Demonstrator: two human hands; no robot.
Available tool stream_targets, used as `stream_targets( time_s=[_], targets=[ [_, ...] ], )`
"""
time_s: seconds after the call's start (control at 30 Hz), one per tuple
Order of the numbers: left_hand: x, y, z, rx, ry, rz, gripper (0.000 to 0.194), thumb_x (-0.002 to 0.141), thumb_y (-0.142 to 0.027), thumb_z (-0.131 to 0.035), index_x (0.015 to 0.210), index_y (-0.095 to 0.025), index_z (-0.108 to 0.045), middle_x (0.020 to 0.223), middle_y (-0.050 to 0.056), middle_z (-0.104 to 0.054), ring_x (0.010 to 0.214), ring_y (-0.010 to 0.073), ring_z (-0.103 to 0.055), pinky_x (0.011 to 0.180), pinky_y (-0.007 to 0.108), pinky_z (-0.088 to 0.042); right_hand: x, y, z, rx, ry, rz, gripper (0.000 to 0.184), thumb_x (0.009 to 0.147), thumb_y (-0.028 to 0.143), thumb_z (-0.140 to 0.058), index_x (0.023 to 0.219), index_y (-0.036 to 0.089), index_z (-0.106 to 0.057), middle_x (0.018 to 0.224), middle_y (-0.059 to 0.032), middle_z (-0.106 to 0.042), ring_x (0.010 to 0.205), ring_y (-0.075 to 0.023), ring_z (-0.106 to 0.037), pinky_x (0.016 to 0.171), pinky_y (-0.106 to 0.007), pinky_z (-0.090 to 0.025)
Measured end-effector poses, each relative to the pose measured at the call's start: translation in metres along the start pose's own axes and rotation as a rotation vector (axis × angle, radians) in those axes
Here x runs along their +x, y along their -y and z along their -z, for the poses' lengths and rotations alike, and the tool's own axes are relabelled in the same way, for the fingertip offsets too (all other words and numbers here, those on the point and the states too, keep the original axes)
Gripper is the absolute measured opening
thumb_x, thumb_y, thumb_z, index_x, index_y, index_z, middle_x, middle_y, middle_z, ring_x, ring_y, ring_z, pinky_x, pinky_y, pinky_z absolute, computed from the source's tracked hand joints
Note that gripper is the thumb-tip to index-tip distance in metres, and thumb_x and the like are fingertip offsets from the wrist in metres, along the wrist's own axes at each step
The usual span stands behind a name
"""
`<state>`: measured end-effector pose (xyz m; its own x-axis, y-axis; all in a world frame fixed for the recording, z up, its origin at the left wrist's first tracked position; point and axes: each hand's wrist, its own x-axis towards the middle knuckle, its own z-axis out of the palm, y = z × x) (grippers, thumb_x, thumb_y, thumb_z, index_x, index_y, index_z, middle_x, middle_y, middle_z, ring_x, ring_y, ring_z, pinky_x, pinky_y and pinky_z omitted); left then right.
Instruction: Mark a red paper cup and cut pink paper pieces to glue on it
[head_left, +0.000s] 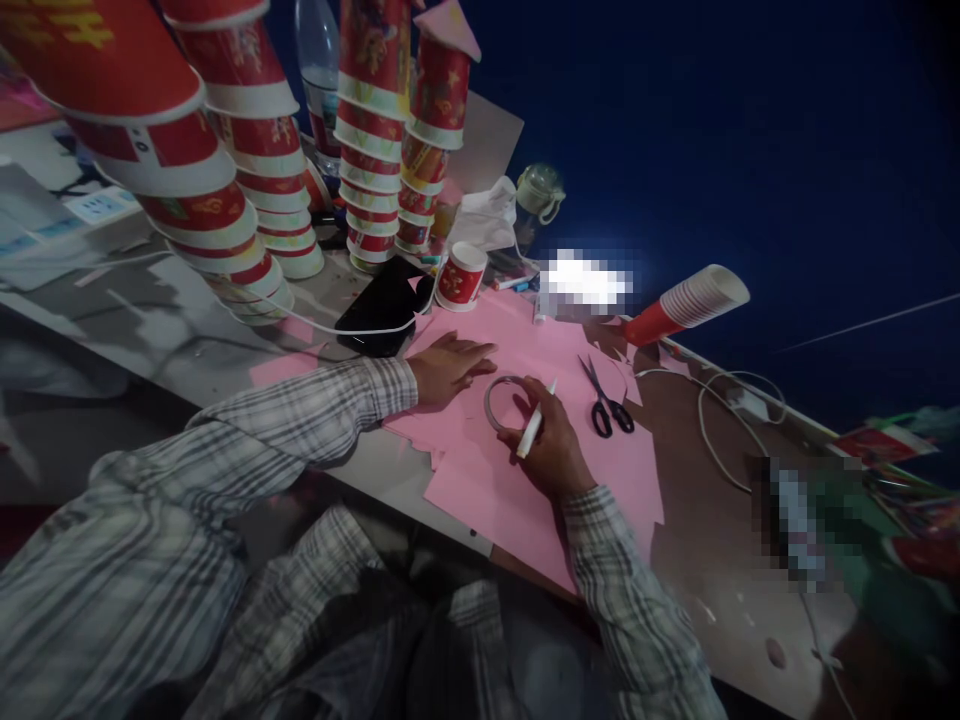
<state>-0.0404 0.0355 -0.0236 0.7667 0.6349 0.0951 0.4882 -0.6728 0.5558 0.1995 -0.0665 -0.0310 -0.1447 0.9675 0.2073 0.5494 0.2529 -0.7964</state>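
Right hand [551, 445] has a closed grip on a slim white pen [534, 425] beside a grey tape ring [501, 398]; left hand [450, 365], grip open, presses flat pink paper sheets [487, 480]

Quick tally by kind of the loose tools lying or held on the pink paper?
Scissors: 1
Pen in right hand: 1, pen
Ring under left hand's reach, tape ring: 1
Total: 3

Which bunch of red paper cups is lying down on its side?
The stack of red paper cups at the table's far edge, beyond the black scissors. It lies sideways; the other red cup stacks stand as towers.
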Motion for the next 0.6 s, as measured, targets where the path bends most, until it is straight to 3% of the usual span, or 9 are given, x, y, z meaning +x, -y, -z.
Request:
stream_targets(
  time_s=[0.37,0.47,0.6],
  targets=[
    [-0.0023,-0.0034,0.0022,0.092,0.020,-0.020,0.058,0.093,-0.029,-0.047,0.150,-0.026,-0.035,0.154,0.007,-0.045,0.146,0.0285,-0.031,0.120,0.055,-0.017,-0.0007,-0.0011,-0.0012,0.044,-0.012,-0.003,0.082,0.070,0.030,-0.083,0.143,0.028,-0.046,0.149,-0.0141,-0.045,0.140,-0.0374,-0.044,0.113,-0.061,-0.044],
    [-0.0030,-0.0015,0.0000,0.059,-0.059,-0.088,0.054,0.092,-0.033,-0.050,0.146,-0.024,-0.043,0.152,0.007,-0.047,0.146,0.0296,-0.032,0.121,0.055,-0.019,0.0000,0.0004,-0.0008,0.037,-0.011,-0.014,0.082,0.069,0.029,-0.083,0.143,0.028,-0.046,0.147,-0.0141,-0.046,0.140,-0.0377,-0.044,0.113,-0.062,-0.044],
    [-0.0007,-0.0025,0.0023,0.007,-0.250,-0.066,0.044,0.092,-0.028,-0.049,0.134,-0.018,-0.054,0.140,0.012,-0.058,0.134,0.0265,-0.048,0.118,0.051,-0.029,0.0006,0.0035,-0.0008,0.039,-0.015,-0.007,0.080,0.070,0.029,-0.083,0.142,0.028,-0.047,0.146,-0.0136,-0.047,0.140,-0.0367,-0.044,0.112,-0.061,-0.045]
  ],
)
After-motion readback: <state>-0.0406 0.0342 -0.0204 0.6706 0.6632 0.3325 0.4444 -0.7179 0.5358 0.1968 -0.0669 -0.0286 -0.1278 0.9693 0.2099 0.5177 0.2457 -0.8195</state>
